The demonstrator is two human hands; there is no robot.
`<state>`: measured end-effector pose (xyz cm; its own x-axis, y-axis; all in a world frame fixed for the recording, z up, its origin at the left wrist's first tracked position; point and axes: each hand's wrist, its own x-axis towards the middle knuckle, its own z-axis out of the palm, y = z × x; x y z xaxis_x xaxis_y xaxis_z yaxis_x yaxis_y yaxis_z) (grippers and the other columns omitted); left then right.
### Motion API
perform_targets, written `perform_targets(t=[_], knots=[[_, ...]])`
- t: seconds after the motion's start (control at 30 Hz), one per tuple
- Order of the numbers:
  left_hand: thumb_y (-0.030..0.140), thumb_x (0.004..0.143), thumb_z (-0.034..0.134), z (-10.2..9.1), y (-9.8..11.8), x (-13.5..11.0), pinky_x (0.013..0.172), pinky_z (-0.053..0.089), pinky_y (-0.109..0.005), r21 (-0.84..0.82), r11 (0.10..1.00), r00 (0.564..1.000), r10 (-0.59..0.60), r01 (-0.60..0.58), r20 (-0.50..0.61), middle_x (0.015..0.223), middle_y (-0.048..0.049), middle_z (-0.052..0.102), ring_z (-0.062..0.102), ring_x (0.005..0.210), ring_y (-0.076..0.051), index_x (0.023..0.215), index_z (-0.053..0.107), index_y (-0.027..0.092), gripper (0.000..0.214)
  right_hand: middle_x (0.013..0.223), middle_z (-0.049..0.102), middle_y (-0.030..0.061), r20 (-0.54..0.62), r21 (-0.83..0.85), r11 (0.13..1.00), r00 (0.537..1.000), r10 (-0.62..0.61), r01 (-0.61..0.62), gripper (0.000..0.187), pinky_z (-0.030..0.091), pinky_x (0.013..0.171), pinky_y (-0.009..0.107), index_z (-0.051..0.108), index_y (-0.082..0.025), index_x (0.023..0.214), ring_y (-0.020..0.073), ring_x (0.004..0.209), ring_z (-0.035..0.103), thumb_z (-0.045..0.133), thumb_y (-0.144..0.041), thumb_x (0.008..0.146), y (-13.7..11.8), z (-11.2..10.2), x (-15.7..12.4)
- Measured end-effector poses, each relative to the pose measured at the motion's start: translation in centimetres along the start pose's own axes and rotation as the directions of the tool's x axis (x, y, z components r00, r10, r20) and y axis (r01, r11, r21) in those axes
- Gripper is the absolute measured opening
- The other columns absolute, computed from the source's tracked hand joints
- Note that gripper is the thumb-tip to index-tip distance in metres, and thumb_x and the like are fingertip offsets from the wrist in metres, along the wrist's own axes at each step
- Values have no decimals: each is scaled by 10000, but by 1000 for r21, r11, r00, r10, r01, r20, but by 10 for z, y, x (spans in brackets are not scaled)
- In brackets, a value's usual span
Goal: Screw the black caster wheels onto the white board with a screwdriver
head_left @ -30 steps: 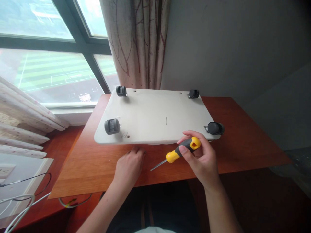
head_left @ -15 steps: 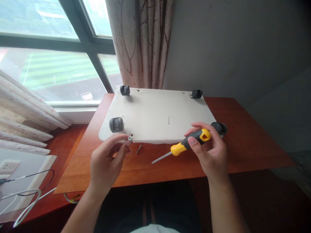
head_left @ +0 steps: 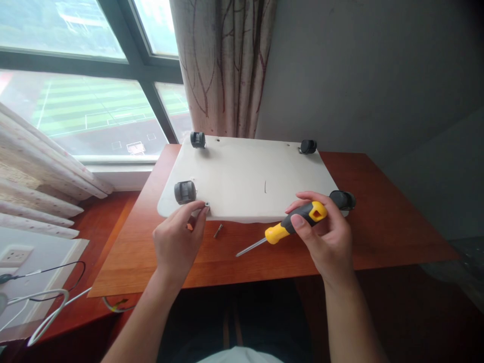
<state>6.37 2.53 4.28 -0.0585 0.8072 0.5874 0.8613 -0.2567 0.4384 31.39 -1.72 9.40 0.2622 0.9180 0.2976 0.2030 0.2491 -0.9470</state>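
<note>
Slightly farther onto the white board [head_left: 242, 174] now: the small fastener [head_left: 207, 204] pinched in the left hand [head_left: 178, 236], beside the near-left caster [head_left: 185, 192].
Its head faces up, likely so the screwdriver [head_left: 279, 232] can meet it; its lower end is hidden. Well apart, the right hand [head_left: 325, 234] grips the handle lightly, the tip slanting toward the worktop [head_left: 257, 259], where another fastener [head_left: 218, 231] lies. The board rests casters-up, presumably giving access to its underside. One short dark stroke [head_left: 265, 187] marks it; no brand or lettering is readable.
</note>
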Motion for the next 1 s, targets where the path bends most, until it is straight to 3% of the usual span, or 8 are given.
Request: perform_targets(t=[0.13, 0.33, 0.5, 0.6, 0.8, 1.0], knots=[[299, 915, 688, -4, 2, 1, 580, 452, -224, -16, 1000, 1000, 20, -20, -24, 745, 9, 723, 611, 549, -104, 975, 741, 192, 134, 925, 697, 28, 41, -18, 998, 998, -57, 58, 325, 581, 760, 317, 633, -257, 1129, 184, 857, 676, 735, -391, 851, -5, 3, 8], [245, 896, 700, -20, 1, 6, 576, 453, -227, -117, 993, 996, 22, -32, -92, 706, 18, 684, 556, 539, -92, 1004, 750, 206, 124, 944, 695, 16, 106, 0, 963, 958, -267, 269, 339, 587, 741, 297, 617, -267, 1128, 179, 873, 689, 733, -430, 854, -21, 19, 38], [276, 891, 705, -40, 11, 28, 534, 444, -232, -382, 919, 995, -77, 94, 59, 735, 3, 681, 538, 543, -100, 1050, 759, 229, 174, 968, 668, -8, 125, 14, 901, 893, -432, 434, 348, 562, 696, 234, 579, -264, 1154, 123, 832, 657, 696, -451, 885, -46, 48, 66], [307, 880, 718, -48, 21, 45, 579, 483, -246, -496, 860, 988, -58, 120, 140, 862, -31, 722, 598, 622, -124, 1077, 756, 236, 212, 957, 653, -18, 170, -16, 857, 846, -505, 515, 344, 551, 700, 209, 572, -245, 1149, 101, 818, 640, 675, -458, 900, -61, 65, 78], [316, 858, 733, -46, 29, 61, 566, 482, -243, -539, 839, 988, 10, 74, 152, 699, -7, 665, 599, 586, -131, 1070, 755, 236, 228, 994, 636, -2, 241, -69, 791, 780, -578, 607, 308, 566, 783, 228, 565, -231, 1131, 117, 893, 656, 621, -460, 934, -71, 81, 88], [307, 858, 729, -41, 23, 59, 559, 465, -238, -557, 825, 987, -11, 100, 161, 726, -13, 670, 593, 592, -126, 1072, 754, 230, 230, 950, 635, -6, 282, -115, 768, 762, -583, 630, 315, 566, 802, 243, 551, -207, 1134, 116, 867, 654, 622, -445, 942, -66, 84, 90]])
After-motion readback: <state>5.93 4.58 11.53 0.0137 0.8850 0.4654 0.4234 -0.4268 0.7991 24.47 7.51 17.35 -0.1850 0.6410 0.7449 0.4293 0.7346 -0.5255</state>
